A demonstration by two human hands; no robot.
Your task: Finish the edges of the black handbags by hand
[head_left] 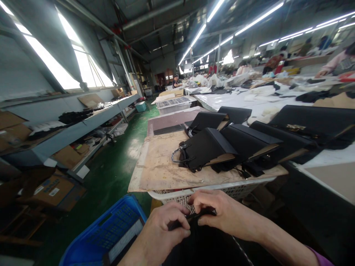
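Note:
Close in front of me, my left hand [166,227] pinches one end of a narrow black strip [194,215] between thumb and fingers. Just to the right, my right hand [219,208] is closed on the same strip, its fingers curled and thumb below. Black material [203,245] hangs or lies beneath both hands; whether the strip belongs to it I cannot tell. Beyond them, several black handbags [206,147] lie overlapping on a worn board [155,166]. The nearest bag has a handle [175,153] that looks wrapped in clear film.
A white plastic basket [177,195] supports the board. At lower left stands a blue crate [104,229]. A long bench [69,129] with cartons runs along the windows beside the green floor [122,159]. A cluttered white worktable [222,99] extends rightward, with people behind.

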